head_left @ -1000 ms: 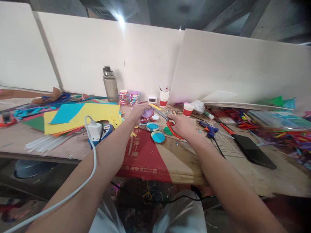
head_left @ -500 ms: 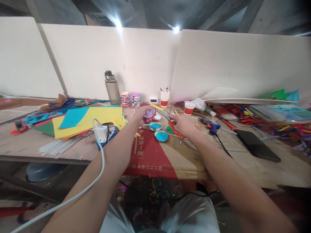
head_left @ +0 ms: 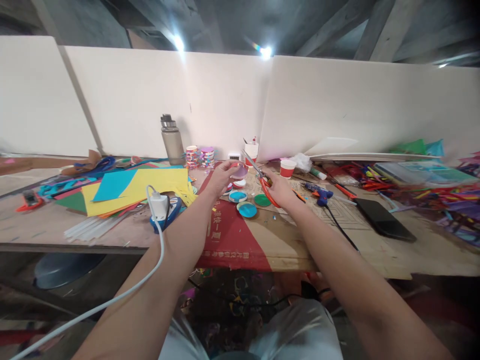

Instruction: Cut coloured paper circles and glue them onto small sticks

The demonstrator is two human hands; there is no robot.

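My left hand is closed on the edge of a small purple disc, which has a bit of red along its upper edge. Wrapped round the orange handles of a pair of scissors is my right hand. The scissor blades point up and away, to the right of the disc and apart from it. Below the hands lie a white-rimmed blue disc, a flat blue disc and a green disc. Other small round pieces sit under the purple disc, partly hidden.
Coloured paper sheets, glue sticks and a plug lie left. Behind stand a bottle, decorated cups and a red-white cup. A glue gun and phone lie right.
The scissors have turned more upright. My left hand has shifted its grip, and the purple disc now sits further right of the fingers. The camera view has shifted slightly.
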